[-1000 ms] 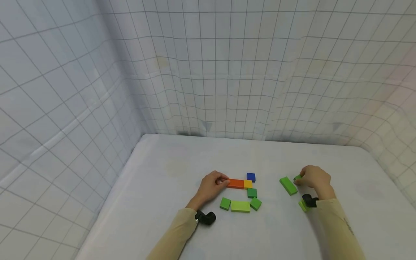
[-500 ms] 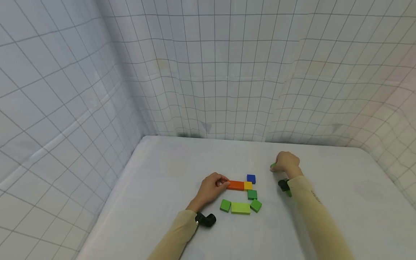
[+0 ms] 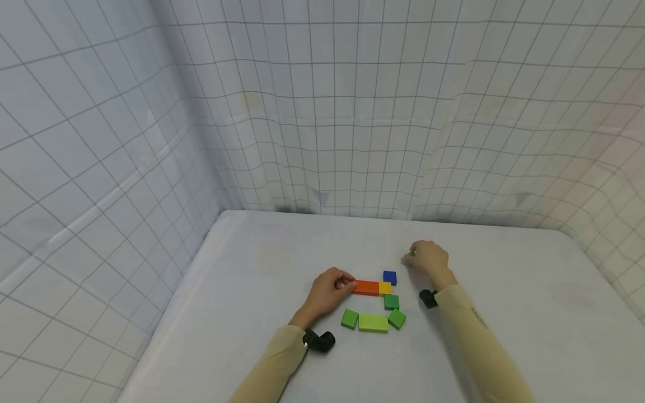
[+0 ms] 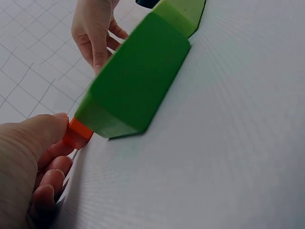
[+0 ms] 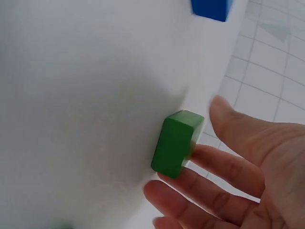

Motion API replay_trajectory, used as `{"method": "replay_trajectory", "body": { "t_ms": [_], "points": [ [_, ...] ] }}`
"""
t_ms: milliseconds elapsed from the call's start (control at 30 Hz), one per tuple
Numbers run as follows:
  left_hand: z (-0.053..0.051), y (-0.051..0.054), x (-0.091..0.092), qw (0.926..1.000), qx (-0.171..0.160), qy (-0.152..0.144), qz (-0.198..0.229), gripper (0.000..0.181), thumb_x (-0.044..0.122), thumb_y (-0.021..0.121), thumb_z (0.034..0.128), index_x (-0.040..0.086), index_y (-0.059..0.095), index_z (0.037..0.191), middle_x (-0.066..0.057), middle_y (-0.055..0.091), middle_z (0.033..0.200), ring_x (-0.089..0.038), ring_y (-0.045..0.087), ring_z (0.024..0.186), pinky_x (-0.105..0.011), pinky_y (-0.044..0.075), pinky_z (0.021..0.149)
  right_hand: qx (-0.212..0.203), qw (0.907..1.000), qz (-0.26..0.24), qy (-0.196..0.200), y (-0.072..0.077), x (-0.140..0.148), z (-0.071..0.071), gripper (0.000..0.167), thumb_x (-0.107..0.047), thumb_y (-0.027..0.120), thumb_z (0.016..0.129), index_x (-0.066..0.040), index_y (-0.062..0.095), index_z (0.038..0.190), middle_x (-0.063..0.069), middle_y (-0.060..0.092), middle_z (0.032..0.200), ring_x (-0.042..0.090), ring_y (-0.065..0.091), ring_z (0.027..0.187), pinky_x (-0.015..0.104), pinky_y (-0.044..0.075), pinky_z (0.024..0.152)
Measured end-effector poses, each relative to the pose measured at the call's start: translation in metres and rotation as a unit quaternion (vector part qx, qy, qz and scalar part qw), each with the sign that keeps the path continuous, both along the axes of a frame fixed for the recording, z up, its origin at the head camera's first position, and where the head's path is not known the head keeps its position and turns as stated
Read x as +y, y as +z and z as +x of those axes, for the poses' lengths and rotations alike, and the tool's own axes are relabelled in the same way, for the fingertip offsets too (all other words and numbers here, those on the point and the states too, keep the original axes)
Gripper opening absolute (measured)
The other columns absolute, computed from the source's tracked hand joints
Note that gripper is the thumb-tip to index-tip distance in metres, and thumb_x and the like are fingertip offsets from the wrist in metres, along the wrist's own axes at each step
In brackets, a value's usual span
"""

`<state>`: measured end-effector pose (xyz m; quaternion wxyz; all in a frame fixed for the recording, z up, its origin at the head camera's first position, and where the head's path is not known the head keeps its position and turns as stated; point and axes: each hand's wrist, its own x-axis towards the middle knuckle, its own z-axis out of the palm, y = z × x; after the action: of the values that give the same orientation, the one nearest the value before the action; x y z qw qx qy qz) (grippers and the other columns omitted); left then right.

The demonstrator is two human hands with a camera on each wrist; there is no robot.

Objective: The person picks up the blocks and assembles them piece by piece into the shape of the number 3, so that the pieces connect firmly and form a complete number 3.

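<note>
L hand pinches red block's outer end, thumb vs fingers; red sits approx mid tabletop, yellow block abutting. R hand: fingers touch green block, thumb clear, so no full grip; green's nearer tabletop's far edge than blue block. IMO: light L pinch so red/yellow joint doesn't skew; steer green low & square, w/o clipping blue.
</note>
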<state>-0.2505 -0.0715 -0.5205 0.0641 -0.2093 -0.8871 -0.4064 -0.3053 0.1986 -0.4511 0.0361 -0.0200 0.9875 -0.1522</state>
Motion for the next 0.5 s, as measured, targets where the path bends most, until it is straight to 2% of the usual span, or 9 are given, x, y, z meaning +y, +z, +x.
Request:
{"method": "replay_trajectory", "body": {
  "t_ms": [133, 233, 333, 500],
  "points": [
    [0.001, 0.000, 0.000, 1.0000, -0.002, -0.001, -0.003, 0.022, 0.032, 0.065, 0.0910, 0.013, 0.071, 0.100, 0.009, 0.051, 0.077, -0.007, 0.044, 0.065, -0.024, 0.037, 0.061, -0.011, 0.9993, -0.035, -0.004, -0.006, 0.002, 0.005, 0.045, -0.027, 0.062, 0.092, 0.009, 0.060, 0.118, 0.025, 0.060, 0.115, 0.040, 0.057, 0.100, 0.049, 0.047, 0.079],
    [0.001, 0.000, -0.001, 1.0000, -0.001, -0.001, -0.004, 0.022, 0.033, 0.065, 0.0910, 0.013, 0.071, 0.100, 0.009, 0.050, 0.077, -0.007, 0.044, 0.065, -0.024, 0.037, 0.061, -0.022, 0.9983, -0.052, -0.012, -0.010, 0.002, 0.008, 0.045, -0.022, 0.062, 0.091, 0.014, 0.056, 0.116, 0.026, 0.059, 0.106, 0.038, 0.057, 0.094, 0.048, 0.046, 0.079],
    [0.000, 0.000, -0.001, 1.0000, -0.001, 0.000, -0.003, 0.022, 0.033, 0.065, 0.0912, 0.014, 0.071, 0.100, 0.009, 0.050, 0.077, -0.007, 0.044, 0.065, -0.025, 0.037, 0.061, -0.026, 0.9971, -0.067, -0.027, -0.011, 0.000, 0.010, 0.043, -0.020, 0.064, 0.089, 0.014, 0.054, 0.113, 0.023, 0.058, 0.095, 0.033, 0.055, 0.083, 0.045, 0.045, 0.073],
    [0.001, 0.003, 0.000, 1.0000, -0.001, -0.002, 0.001, 0.021, 0.032, 0.065, 0.0914, 0.013, 0.071, 0.100, 0.009, 0.051, 0.078, -0.008, 0.044, 0.066, -0.025, 0.037, 0.061, -0.027, 0.9934, -0.101, -0.046, -0.015, -0.004, 0.010, 0.048, -0.027, 0.063, 0.090, 0.012, 0.054, 0.117, 0.024, 0.059, 0.105, 0.033, 0.053, 0.088, 0.045, 0.044, 0.077]
  ]
}}
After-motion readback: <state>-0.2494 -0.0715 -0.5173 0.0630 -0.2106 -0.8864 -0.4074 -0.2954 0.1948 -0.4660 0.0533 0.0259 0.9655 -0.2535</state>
